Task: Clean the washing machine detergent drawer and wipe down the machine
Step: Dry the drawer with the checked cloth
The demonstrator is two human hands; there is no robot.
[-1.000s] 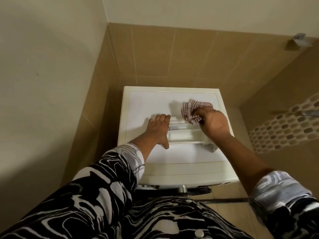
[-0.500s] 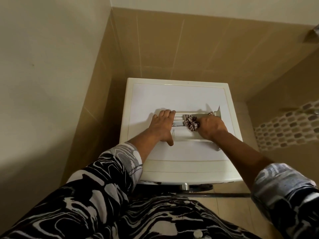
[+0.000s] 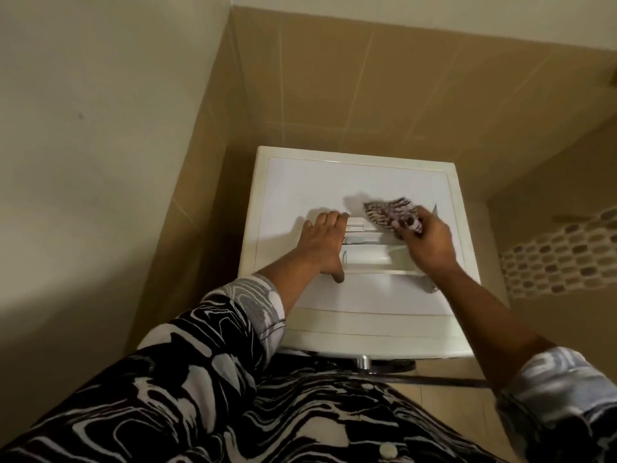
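Cloth [image 3: 391, 213] bunched in right fingers [image 3: 412, 225]

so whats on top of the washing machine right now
On the washing machine lies the white detergent drawer. The left hand rests on its left end; the right hand holds a checked cloth over it. Hands and cloth hide some compartments.

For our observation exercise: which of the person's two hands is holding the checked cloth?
The right hand grips the checked cloth; the left hand holds nothing and rests flat on the drawer.
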